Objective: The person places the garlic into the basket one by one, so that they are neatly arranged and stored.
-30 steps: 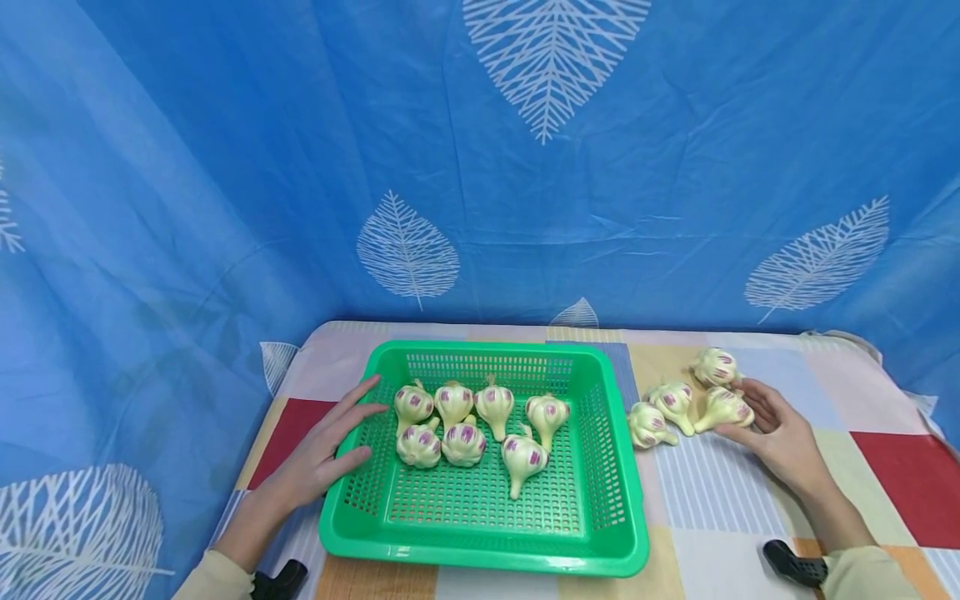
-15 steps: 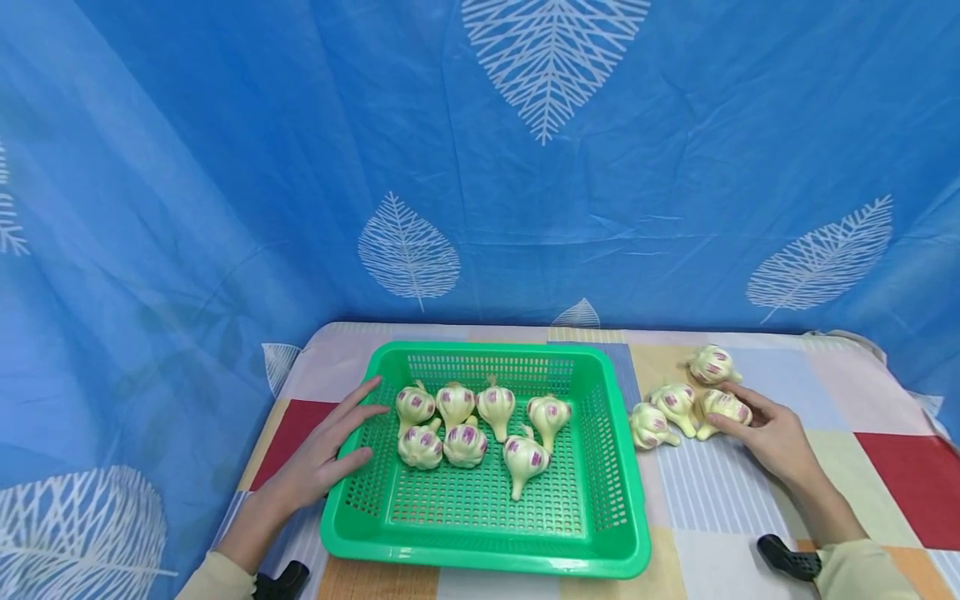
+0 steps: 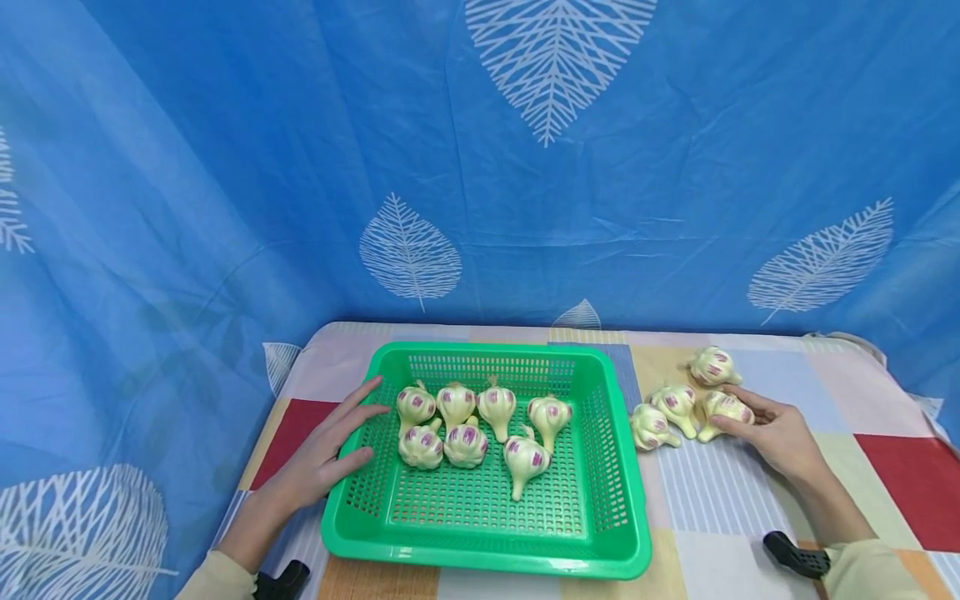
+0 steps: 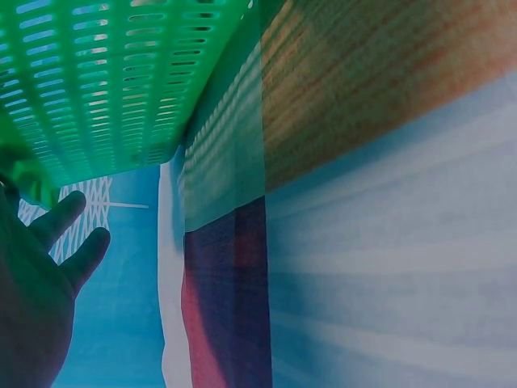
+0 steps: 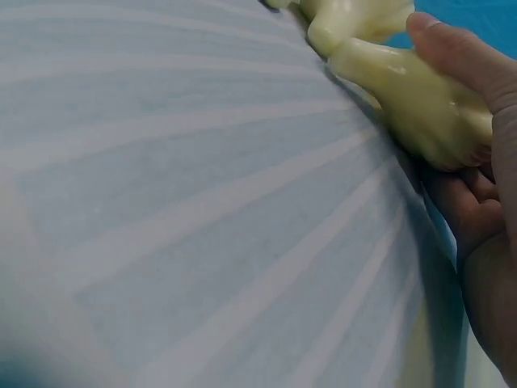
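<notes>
On the right of the head view, my right hand (image 3: 776, 435) grips a garlic bulb (image 3: 726, 410) with purple streaks. The right wrist view shows the thumb over one side of that bulb (image 5: 428, 105) and fingers round the other. Three more garlic bulbs lie close by: one behind (image 3: 712, 365), one to its left (image 3: 675, 404) and one near the basket (image 3: 651, 427). My left hand (image 3: 318, 454) rests with spread, fairly straight fingers at the left rim of the green basket (image 3: 480, 562). Inside it several garlic bulbs (image 3: 465, 443) lie in loose rows.
A patchwork cloth (image 3: 720, 492) covers the table. Behind and to the left hangs a blue curtain (image 3: 645, 208) with white leaf prints. The perforated basket wall (image 4: 105, 89) rises close beside the left hand. Black devices (image 3: 795, 557) are worn at both wrists.
My right hand has moved slightly left and its thumb and fingers have closed round the garlic bulb. The bulb behind has shifted a little. The left hand and the basket stay in place.
</notes>
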`<state>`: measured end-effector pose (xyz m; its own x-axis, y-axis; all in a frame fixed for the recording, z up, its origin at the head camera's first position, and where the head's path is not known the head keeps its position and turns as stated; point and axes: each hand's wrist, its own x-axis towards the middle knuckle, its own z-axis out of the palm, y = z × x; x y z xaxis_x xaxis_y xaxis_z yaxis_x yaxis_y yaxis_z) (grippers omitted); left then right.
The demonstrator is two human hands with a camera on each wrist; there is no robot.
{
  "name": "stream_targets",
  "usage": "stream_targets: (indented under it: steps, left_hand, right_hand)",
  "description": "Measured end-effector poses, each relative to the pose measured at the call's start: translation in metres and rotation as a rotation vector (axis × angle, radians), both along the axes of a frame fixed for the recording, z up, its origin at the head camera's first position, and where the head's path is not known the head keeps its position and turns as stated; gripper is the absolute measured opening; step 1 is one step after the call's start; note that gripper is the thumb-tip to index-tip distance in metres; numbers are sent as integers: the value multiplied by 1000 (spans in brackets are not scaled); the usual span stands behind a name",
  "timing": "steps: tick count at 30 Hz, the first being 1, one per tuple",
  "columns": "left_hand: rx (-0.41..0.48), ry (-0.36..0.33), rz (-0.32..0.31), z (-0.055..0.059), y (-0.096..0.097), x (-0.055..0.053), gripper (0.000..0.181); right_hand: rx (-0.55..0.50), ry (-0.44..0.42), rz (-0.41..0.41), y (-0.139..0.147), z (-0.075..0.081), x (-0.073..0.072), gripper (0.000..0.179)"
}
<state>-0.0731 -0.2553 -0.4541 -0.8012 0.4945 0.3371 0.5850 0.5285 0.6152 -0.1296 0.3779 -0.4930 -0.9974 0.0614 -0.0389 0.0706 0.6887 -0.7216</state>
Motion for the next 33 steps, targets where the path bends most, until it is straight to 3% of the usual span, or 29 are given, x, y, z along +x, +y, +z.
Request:
stream_targets:
  steps: [10,18,26,33]
  left_hand:
    - [-9,-14,0,0,-2,-1,56]
    - [-25,-38,20,1,-1,-2,53]
    - [-34,-35,27,3,-1,-2,53]
    - [-34,-37,25,6,0,-2,53]
  right_hand:
    - [-41,43,46,1,29,12,66]
    - [-32,102,115,-26,63,17,59]
    - [-105,165,283,-75,92,20,52]
    - [-229,118,445,-115,108,21,52]
